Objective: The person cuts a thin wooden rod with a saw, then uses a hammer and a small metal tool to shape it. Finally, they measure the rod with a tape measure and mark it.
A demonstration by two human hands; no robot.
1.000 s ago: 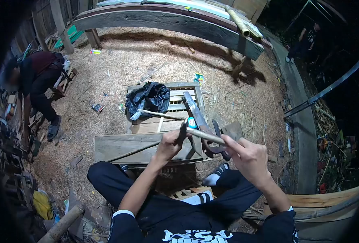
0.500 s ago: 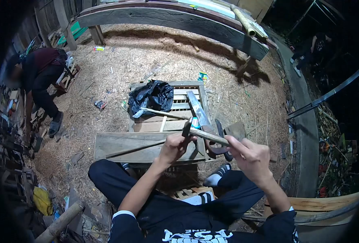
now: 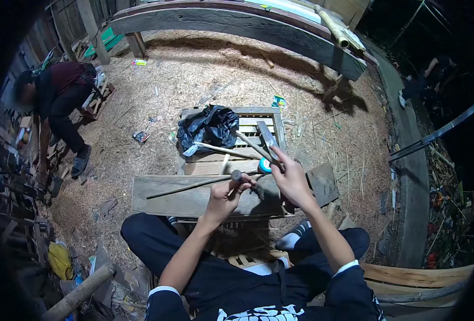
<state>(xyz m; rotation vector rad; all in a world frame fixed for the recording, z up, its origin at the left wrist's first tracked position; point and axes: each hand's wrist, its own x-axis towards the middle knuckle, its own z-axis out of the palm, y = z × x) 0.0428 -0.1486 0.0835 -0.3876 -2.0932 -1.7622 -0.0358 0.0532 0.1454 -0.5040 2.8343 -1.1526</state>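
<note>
My left hand (image 3: 226,199) is closed around a dark metal piece with a round end (image 3: 236,175), which looks like a hammer head. To its right, my right hand (image 3: 292,181) grips a wooden stick (image 3: 255,143) that slants up and left. Under both hands lies a wide grey board (image 3: 178,187) with a thin rod (image 3: 186,188) on it. A flat metal blade (image 3: 267,134) rests on the slatted wooden frame (image 3: 275,115), partly hidden by my right hand. Beside the stick is a small blue and white round item (image 3: 265,165).
A black plastic bag (image 3: 207,131) lies on the frame's left part. One person (image 3: 66,93) bends down at the left; another (image 3: 435,75) is at the dark upper right. A long wooden bench (image 3: 237,24) spans the back. Bamboo (image 3: 82,293) juts in at lower left.
The stick and metal piece, joined or touching before, are now apart. My right hand has moved left and up, swinging the stick toward the bag. The left hand has turned the metal piece.
</note>
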